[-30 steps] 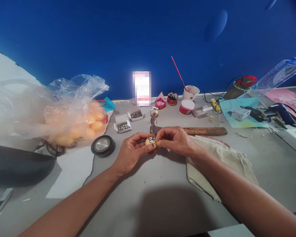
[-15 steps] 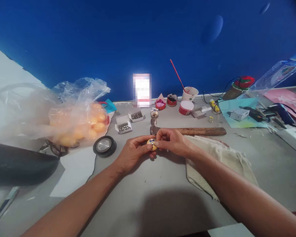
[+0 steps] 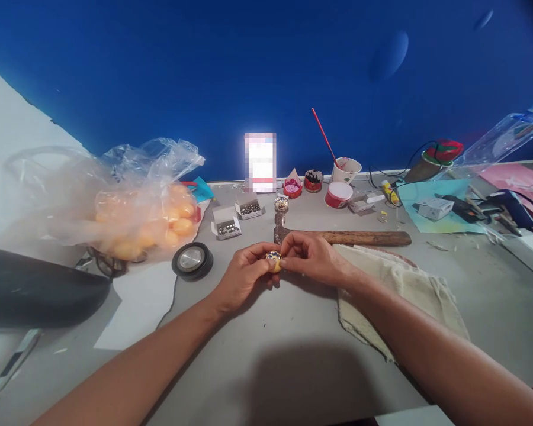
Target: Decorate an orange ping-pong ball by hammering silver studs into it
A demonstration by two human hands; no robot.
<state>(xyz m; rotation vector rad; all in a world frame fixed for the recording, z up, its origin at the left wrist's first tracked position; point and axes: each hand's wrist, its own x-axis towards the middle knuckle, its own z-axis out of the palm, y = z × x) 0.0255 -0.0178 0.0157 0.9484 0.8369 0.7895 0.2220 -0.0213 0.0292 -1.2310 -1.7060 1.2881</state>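
A small yellow ball (image 3: 275, 264), its top covered with shiny gold and dark blue bits, sits between my two hands. My left hand (image 3: 243, 273) grips it from the left, thumb on the near side. From the right, the thumb and fingertips of my right hand (image 3: 314, 259) pinch its edge. Just beyond my fingers lies a hammer (image 3: 364, 238), its rusty head to the left. A second ball with shiny studs (image 3: 281, 203) rests past the hammer head. Two small open boxes (image 3: 227, 228) of shiny metal pieces stand behind my left hand.
A black roll of tape (image 3: 192, 261) and a clear bag of orange balls (image 3: 177, 222) are on the left. Under my right forearm lies a beige cloth (image 3: 395, 290). A paper cup (image 3: 346, 171) with a red stick and a lit screen (image 3: 260, 163) stand at the back.
The view has shifted slightly, moving the scene a little to the right. The ball appears slightly turned between my fingers, and both hands keep hold of it.
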